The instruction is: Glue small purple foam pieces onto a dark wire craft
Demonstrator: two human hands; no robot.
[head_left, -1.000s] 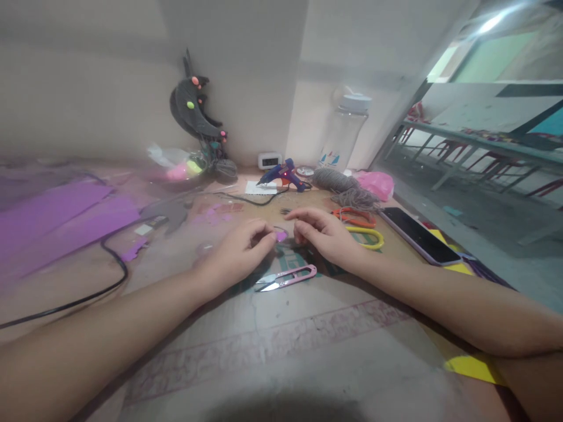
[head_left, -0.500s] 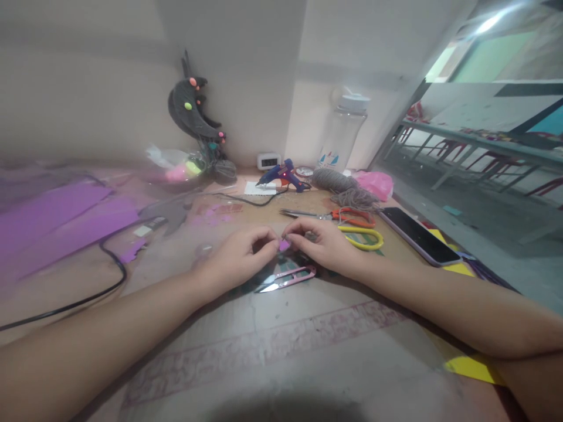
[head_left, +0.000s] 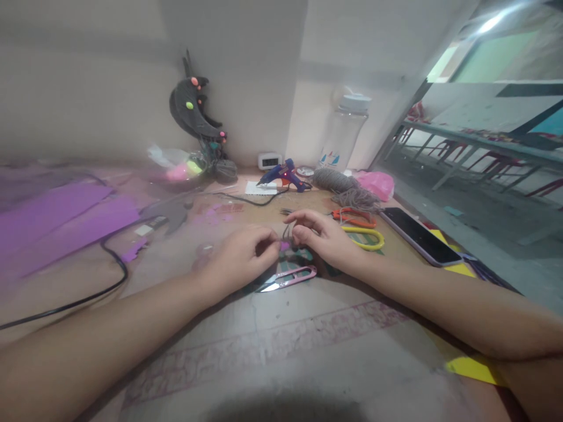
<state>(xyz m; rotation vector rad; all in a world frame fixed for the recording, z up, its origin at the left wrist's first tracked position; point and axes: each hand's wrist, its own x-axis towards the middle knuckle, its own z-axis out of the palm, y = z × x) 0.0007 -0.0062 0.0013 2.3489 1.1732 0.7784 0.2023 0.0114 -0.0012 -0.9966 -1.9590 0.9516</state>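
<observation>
My left hand (head_left: 246, 255) is closed, thumb against forefinger, pinching a small purple piece (head_left: 284, 246) whose material I cannot make out. Just right of it, my right hand (head_left: 323, 237) has its forefinger stretched out and its thumb apart. A thin grey strand (head_left: 287, 232), like yarn, stands in a bend between the two hands; its ends are hidden. Below the fingers lie pink-handled thread snips (head_left: 290, 277), blades pointing left. Beyond the right hand rest orange-handled scissors (head_left: 354, 217) and a yellow handle (head_left: 365, 238), partly covered by the hand.
A blue glue gun (head_left: 281, 173) with a lit red light stands at the back beside a white digital clock (head_left: 270, 160). Grey yarn (head_left: 341, 186), a clear bottle (head_left: 345, 132) and a phone (head_left: 420, 235) are to the right. Purple sheets (head_left: 65, 225) and a black cable (head_left: 118, 280) lie left.
My right hand's fingertips have come off the purple piece and spread apart, and the grey strand now shows between the hands. My left hand has stayed in place.
</observation>
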